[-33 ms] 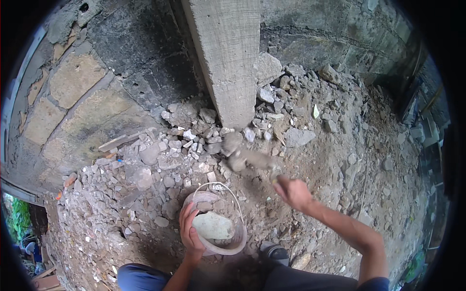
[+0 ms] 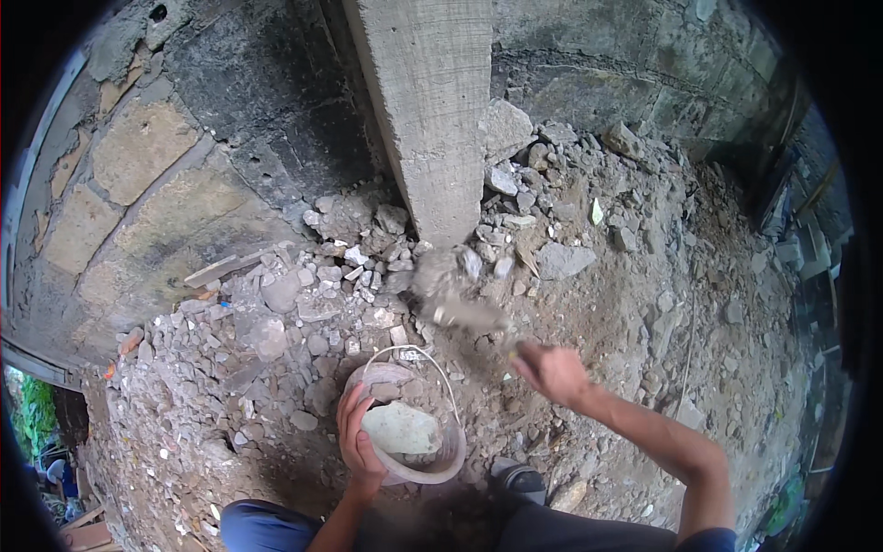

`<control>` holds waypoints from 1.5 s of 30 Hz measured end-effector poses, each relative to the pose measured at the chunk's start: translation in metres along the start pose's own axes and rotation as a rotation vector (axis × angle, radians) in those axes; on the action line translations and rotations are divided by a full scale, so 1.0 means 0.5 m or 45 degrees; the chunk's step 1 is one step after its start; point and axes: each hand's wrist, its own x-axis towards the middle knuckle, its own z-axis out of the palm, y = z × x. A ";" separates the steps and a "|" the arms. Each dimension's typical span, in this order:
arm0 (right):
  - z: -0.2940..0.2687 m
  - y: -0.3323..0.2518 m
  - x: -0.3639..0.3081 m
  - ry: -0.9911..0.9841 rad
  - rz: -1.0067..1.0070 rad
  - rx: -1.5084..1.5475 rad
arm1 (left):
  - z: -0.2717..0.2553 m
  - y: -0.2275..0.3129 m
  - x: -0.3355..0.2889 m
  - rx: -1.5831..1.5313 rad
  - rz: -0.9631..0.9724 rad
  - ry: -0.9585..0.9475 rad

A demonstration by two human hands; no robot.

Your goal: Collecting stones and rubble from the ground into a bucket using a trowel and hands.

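My left hand (image 2: pixel 359 437) grips the left rim of a dusty bucket (image 2: pixel 430 474), fingers outside and thumb over the edge. A large pale, flat chunk of rubble (image 2: pixel 402 428) lies in the bucket. Its thin wire handle (image 2: pixel 451 386) stands up toward the right. Closed around the handle of a trowel (image 2: pixel 469 315), my right hand (image 2: pixel 556 373) is to the right of and beyond the bucket. The dusty trowel blade is smeared by motion. It points left into loose stones (image 2: pixel 432 276) at the foot of the concrete column, and those stones are blurred too.
A concrete column (image 2: pixel 441 120) rises straight ahead between a stone wall (image 2: pixel 147 152) on the left and a block wall (image 2: pixel 616 83) behind. Broken rubble (image 2: pixel 276 340) covers the left ground. Larger stones (image 2: pixel 566 261) lie right of the column. My shoe (image 2: pixel 522 480) is beside the bucket.
The trowel and my right hand have shifted slightly, and the stones by the blade are stirred and more blurred. My left hand stays on the bucket.
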 end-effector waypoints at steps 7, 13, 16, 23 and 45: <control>-0.031 -0.005 -0.015 0.134 -0.049 -0.078 | -0.003 0.002 0.003 -0.003 0.016 0.025; -0.029 0.027 0.112 0.316 -0.021 -0.175 | -0.001 -0.001 0.007 -0.009 0.027 0.040; 0.030 0.009 0.142 0.171 0.029 -0.084 | 0.003 0.003 0.007 -0.012 0.030 0.050; 0.027 -0.014 0.041 0.051 -0.227 -0.179 | 0.000 -0.003 0.007 -0.015 0.022 0.037; 0.070 -0.061 0.080 -0.168 -0.189 0.053 | -0.001 -0.006 0.009 -0.021 -0.124 0.023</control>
